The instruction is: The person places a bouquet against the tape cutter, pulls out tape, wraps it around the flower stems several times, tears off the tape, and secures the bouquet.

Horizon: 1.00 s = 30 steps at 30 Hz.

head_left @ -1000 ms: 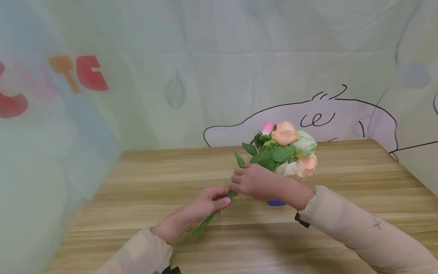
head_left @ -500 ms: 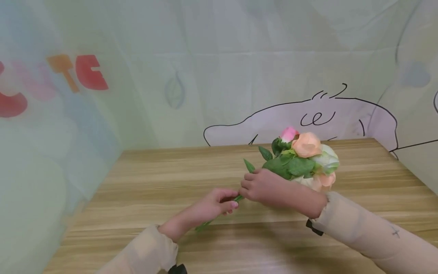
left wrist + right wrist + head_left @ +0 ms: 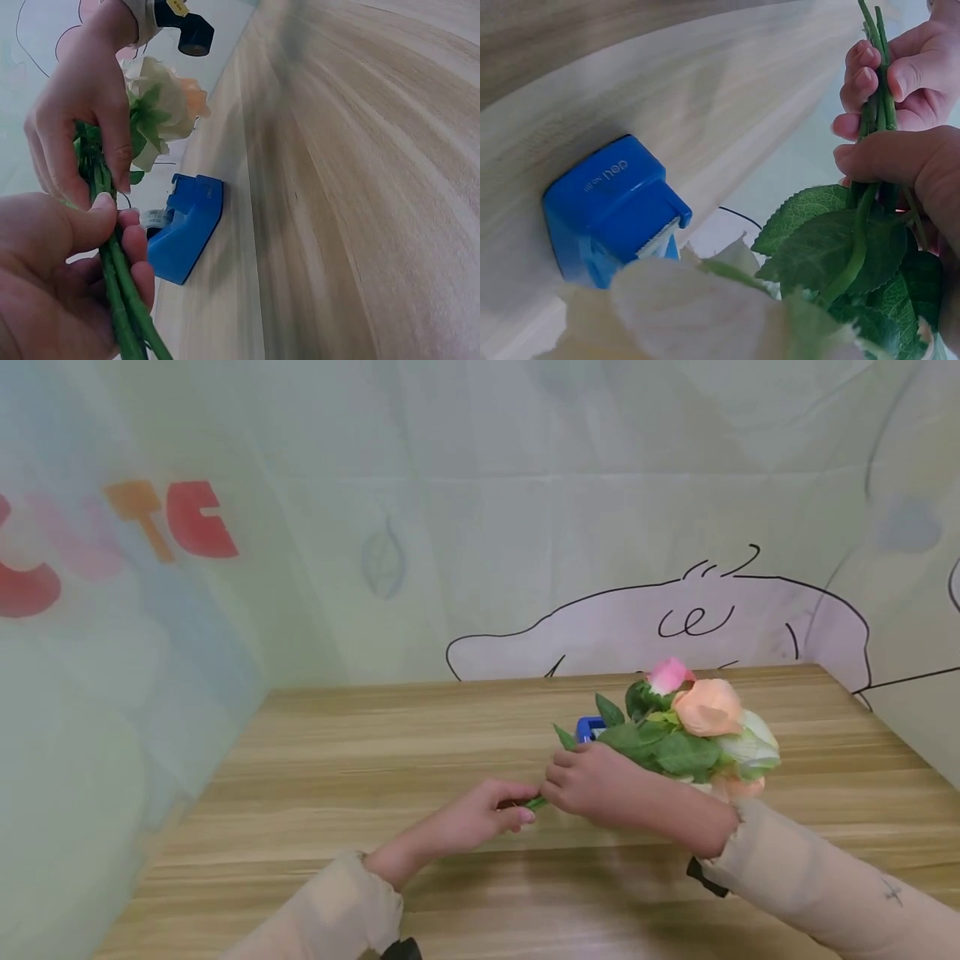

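Note:
A bunch of artificial flowers point(image 3: 708, 708) in pink, peach and white, with green leaves, slants above the table, heads to the right. My right hand point(image 3: 600, 783) grips the gathered stems just below the leaves. Lower down, my left hand point(image 3: 474, 818) pinches the same stems point(image 3: 120, 289) between thumb and fingers, close beside the right hand. In the right wrist view, a blue tape dispenser point(image 3: 611, 199) with a toothed cutting edge stands on the table past the petals. Flowers and right hand hide most of it from the head view.
The wood-grain table point(image 3: 360, 735) extends around both hands. Behind it hangs a pale printed cloth point(image 3: 480, 543) with a line drawing, and it continues along the left and right sides.
Both hands and the bunch have shifted right and slightly lower in the head view. A blue corner of the tape dispenser now shows above the right hand, where earlier blue showed below it.

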{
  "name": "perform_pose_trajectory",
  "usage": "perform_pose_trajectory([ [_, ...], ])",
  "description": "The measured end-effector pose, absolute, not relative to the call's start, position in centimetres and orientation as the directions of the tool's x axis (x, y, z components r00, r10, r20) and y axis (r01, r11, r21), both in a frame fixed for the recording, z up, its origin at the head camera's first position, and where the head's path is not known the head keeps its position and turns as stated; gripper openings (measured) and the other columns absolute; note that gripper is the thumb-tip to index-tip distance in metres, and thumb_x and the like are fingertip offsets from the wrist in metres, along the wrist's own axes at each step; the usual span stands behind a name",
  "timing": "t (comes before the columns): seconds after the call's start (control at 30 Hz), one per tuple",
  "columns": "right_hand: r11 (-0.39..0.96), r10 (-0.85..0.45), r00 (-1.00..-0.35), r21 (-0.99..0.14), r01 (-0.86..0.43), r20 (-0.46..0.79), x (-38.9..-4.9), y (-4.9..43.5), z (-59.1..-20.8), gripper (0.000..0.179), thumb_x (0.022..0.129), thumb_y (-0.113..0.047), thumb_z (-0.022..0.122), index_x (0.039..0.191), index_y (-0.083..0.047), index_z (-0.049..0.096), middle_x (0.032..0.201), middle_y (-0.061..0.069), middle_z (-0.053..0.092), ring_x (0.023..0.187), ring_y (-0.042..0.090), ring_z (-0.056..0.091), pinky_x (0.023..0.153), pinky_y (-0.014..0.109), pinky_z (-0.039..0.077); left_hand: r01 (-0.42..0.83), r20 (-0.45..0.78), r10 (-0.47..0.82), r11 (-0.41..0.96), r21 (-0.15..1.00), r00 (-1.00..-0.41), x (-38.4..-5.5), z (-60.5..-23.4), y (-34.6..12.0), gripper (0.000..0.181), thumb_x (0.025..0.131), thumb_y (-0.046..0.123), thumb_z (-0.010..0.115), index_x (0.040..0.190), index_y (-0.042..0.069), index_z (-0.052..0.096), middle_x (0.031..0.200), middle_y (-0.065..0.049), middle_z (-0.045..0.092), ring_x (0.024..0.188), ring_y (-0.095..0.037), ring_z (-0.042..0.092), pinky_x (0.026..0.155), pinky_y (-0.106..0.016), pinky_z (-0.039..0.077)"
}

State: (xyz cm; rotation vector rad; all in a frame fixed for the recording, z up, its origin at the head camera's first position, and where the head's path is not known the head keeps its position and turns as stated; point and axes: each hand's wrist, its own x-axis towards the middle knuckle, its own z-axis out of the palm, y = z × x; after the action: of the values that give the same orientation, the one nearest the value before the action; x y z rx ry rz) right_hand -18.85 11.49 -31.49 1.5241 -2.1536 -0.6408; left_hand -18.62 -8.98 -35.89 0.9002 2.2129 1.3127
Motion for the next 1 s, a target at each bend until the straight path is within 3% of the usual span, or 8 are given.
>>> perform_pose_trajectory([
  [0.37,0.336,-0.934,-0.349,0.538,-0.774,0.081,-18.5,12.6,-32.3,0.013,0.078,-0.018,0.075,0.086,-0.016,0.064,0.077,-0.007,0.060,0.067,0.008,0.051,0.054,0.019,0.042,0.340,-0.004,0.719,0.333,0.879,-0.695,-18.7,-36.6,-7.7,0.026,0.093,0.002,0.053,0.118,0.001,0.061,0.087,-0.012,0.061,0.072,-0.011,0.053,0.065,-0.026,0.048],
  [0.63,0.366,-0.924,-0.372,0.504,-0.782,0.094,-18.3,13.5,-33.1,0.013,0.077,-0.015,0.074,0.084,-0.016,0.064,0.076,-0.006,0.061,0.068,0.009,0.054,0.053,0.019,0.041,0.367,0.023,0.720,0.327,0.871,-0.694,-18.7,-37.5,-6.5,0.022,0.091,0.000,0.055,0.112,-0.005,0.061,0.085,-0.009,0.060,0.072,-0.011,0.055,0.065,-0.024,0.048],
  [0.8,0.370,-0.926,-0.355,0.497,-0.785,0.128,-18.0,14.3,-33.6,0.017,0.072,-0.012,0.076,0.083,-0.016,0.063,0.075,-0.006,0.060,0.067,0.009,0.054,0.052,0.019,0.040,0.334,-0.006,0.707,0.341,0.879,-0.707,-18.5,-37.8,-5.7,0.024,0.091,0.001,0.056,0.113,-0.004,0.062,0.077,-0.005,0.057,0.064,-0.005,0.049,0.057,-0.017,0.041],
  [1.0,0.373,-0.928,-0.326,0.474,-0.798,0.182,-17.6,15.1,-34.5,0.020,0.068,-0.010,0.076,0.081,-0.015,0.063,0.075,-0.006,0.061,0.069,0.010,0.056,0.052,0.021,0.043,0.328,-0.023,0.700,0.363,0.872,-0.714,-18.1,-38.2,-5.1,0.025,0.090,0.002,0.058,0.114,-0.003,0.063,0.074,0.001,0.055,0.064,-0.003,0.047,0.057,-0.016,0.040],
])
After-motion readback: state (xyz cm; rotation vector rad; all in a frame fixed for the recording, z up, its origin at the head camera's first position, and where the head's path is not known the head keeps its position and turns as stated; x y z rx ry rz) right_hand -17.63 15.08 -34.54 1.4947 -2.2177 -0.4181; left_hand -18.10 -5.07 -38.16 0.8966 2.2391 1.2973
